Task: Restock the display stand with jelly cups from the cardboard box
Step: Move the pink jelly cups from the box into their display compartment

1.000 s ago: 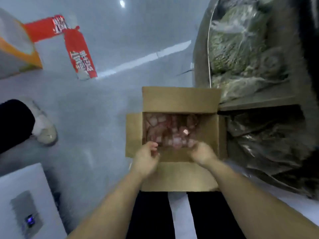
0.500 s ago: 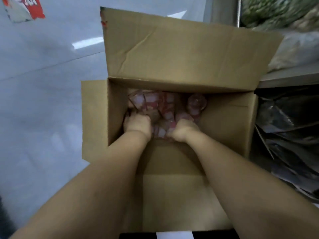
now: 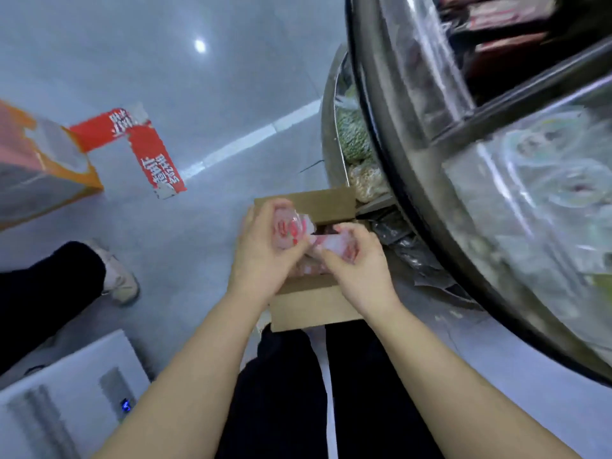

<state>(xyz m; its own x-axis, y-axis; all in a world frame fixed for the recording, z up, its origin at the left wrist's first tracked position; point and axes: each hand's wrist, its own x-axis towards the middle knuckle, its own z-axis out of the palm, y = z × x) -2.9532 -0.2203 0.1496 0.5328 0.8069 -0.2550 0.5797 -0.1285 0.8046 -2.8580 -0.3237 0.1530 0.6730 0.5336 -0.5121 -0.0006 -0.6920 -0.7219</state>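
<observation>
Both my hands hold jelly cups above the open cardboard box.

My left hand curls its grip round a clutch of pink-and-red jelly cups; my right hand pinches more of them from the other side, fingers bent, the two handfuls touching. The cups are blurred, so I cannot count them. The cardboard box stands on the floor just beneath, flaps open, close beside the round display stand at my right, its tiers holding bagged goods.
</observation>
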